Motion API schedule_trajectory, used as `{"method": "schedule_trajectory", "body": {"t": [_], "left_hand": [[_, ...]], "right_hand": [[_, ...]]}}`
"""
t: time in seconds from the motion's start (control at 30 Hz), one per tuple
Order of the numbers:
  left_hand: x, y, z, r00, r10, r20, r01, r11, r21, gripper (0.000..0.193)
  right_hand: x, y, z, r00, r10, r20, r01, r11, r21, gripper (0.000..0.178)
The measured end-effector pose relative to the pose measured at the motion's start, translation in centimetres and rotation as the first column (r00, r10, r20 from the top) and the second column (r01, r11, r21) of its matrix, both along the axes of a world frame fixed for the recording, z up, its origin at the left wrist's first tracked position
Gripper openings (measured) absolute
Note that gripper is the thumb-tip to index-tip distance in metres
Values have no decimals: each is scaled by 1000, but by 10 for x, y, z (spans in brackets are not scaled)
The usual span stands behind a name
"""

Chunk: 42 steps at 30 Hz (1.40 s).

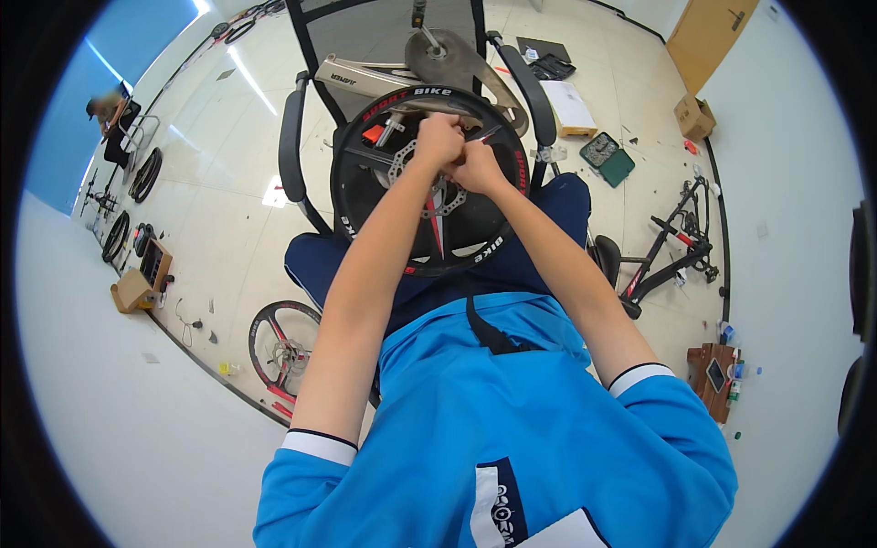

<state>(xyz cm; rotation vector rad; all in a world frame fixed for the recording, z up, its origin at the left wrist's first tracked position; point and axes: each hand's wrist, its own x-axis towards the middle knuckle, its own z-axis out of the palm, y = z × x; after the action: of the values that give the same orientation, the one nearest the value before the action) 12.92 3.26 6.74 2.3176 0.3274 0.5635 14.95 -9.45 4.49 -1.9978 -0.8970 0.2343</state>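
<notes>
Far left of the hands, on pale glossy floor: tyres [146, 173], a cardboard box [133, 292], a spare wheel [285, 345] lying flat. Left hand [438, 139] fisted tight over the wheel's [429, 183] hub, gripping something too hidden to name. Wheel black, round, broad-spoked, propped on the lap against a mesh chair [384, 36]; toothed metal disc [446, 196] just under the hands. Right hand [477, 167] touching the left, closed on a slim red-tipped tool [487, 135]. Beyond the hands, a beige frame [365, 80] with grey chainguard. Right of the hands: green case [610, 157], black-red bike frame [678, 251], small boxes [694, 117].
</notes>
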Motion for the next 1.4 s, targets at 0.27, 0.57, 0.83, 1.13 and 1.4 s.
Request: {"method": "schedule_trajectory", "body": {"t": [0.27,0.57,0.83,1.13,1.4], "left_hand": [[-41,-58,-47,879,-328,-346,476,553,684,19],[-83,-62,-9,893,-428,-141,448,816,365,33],[-57,-26,18,885,-456,-91,464,857,223,18],[-73,30,37,939,-322,-118,335,935,114,21],[-77,31,17,961,-274,-34,275,942,193,22]], "right_hand": [[10,-95,-45,912,41,-409,-56,998,-23,16],[-9,-98,-16,934,117,-338,-72,987,144,21],[-13,-76,16,893,210,-397,-46,922,384,26],[16,-58,31,836,171,-521,54,920,389,22],[53,-23,55,840,143,-524,-28,975,221,31]]}}
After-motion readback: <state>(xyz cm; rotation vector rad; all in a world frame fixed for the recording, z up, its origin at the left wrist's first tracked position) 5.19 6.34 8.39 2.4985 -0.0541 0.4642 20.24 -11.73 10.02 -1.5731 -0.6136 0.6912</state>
